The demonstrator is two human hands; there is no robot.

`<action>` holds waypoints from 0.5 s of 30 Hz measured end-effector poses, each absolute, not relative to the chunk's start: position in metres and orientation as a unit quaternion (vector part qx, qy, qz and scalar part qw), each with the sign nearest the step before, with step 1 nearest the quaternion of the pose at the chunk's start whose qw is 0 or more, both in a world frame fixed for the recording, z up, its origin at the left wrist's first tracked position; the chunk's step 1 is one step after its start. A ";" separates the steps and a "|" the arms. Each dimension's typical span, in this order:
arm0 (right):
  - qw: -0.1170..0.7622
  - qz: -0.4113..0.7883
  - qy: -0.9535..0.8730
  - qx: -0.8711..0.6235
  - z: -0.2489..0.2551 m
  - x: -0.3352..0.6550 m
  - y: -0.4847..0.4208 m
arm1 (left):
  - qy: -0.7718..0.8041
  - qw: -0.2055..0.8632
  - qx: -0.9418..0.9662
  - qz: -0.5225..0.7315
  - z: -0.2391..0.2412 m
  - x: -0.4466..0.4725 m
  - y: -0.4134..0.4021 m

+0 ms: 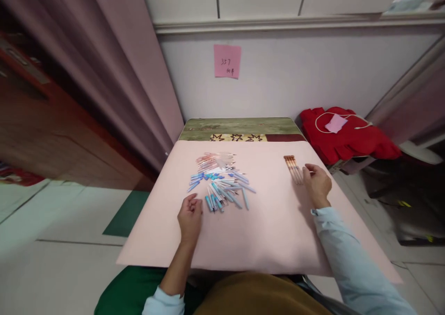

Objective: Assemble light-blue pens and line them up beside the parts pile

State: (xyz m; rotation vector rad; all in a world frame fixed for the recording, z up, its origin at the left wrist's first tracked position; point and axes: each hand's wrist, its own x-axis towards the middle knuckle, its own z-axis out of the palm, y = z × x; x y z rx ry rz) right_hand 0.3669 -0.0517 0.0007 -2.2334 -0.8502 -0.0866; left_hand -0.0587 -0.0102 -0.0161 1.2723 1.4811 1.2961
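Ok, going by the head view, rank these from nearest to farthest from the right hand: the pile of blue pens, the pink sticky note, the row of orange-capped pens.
From the right hand:
1. The row of orange-capped pens, just ahead of it, on the right.
2. The pile of blue pens, mid-table, to its left.
3. The pink sticky note, up on the back wall.

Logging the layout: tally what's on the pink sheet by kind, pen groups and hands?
pen pile: 1
pen row: 1
hands: 2 (left hand, right hand)
Total: 4
Counts within each group: too small to tell.
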 end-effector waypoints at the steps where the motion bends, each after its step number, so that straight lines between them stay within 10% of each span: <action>1: 0.416 -0.042 -0.346 -0.840 0.000 0.348 -0.052 | 0.581 0.390 0.498 0.512 -0.017 -0.059 -0.010; 7: 0.503 0.154 -0.464 -0.713 0.002 0.242 -0.039 | 0.581 0.386 0.500 0.514 -0.019 -0.058 -0.013; 15: 0.516 0.110 -0.466 -0.711 -0.020 0.224 -0.024 | 0.581 0.381 0.491 0.525 -0.020 -0.056 -0.016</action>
